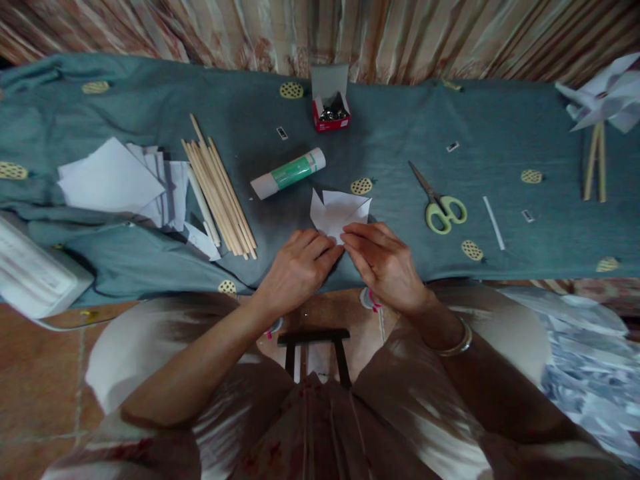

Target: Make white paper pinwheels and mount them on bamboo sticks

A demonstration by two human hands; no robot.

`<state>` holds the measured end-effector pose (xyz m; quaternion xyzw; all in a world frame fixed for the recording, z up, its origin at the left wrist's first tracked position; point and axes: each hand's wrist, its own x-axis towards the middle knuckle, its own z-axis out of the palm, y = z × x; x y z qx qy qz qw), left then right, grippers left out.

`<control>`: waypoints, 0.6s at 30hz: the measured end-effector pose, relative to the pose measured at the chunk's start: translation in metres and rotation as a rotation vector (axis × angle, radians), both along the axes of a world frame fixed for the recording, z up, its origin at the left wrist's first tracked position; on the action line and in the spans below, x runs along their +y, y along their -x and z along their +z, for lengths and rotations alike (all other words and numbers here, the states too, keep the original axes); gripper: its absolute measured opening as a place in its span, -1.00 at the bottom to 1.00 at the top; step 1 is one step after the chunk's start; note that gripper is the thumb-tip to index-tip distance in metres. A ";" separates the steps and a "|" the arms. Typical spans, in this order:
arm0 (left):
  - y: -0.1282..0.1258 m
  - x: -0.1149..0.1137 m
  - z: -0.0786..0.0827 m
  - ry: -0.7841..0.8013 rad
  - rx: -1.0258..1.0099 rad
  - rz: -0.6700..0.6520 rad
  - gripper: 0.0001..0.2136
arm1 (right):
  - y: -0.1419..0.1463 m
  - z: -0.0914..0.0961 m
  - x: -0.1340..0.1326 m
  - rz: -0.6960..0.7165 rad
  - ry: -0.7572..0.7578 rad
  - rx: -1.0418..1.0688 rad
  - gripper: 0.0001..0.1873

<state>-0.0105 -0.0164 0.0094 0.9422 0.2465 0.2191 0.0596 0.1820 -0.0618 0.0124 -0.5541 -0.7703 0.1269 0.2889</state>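
A small folded white paper piece [338, 210] with pointed flaps lies on the teal cloth [410, 120] near the table's front edge. My left hand [297, 267] and my right hand [384, 261] both pinch its near edge, fingertips meeting at the middle. The fingers of each hand are curled and pressed on the paper. A bangle circles my right wrist.
A glue stick [289, 173] lies behind the paper, a red box of clips [331, 113] further back. Wooden sticks [220, 190] and white paper sheets [113, 180] lie left. Green-handled scissors [440, 203] and a paper strip [493, 222] lie right; paper pinwheels [607, 100] sit far right.
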 end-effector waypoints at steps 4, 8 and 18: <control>0.001 0.000 0.000 -0.004 -0.016 -0.003 -0.82 | 0.000 -0.001 0.000 0.008 -0.028 -0.018 -0.72; 0.001 0.000 0.000 -0.002 -0.025 -0.005 -0.83 | -0.001 -0.002 0.000 0.019 -0.031 -0.035 -0.71; 0.001 -0.001 0.000 0.015 0.015 -0.003 -0.79 | 0.000 -0.002 0.000 0.013 0.020 -0.025 -0.69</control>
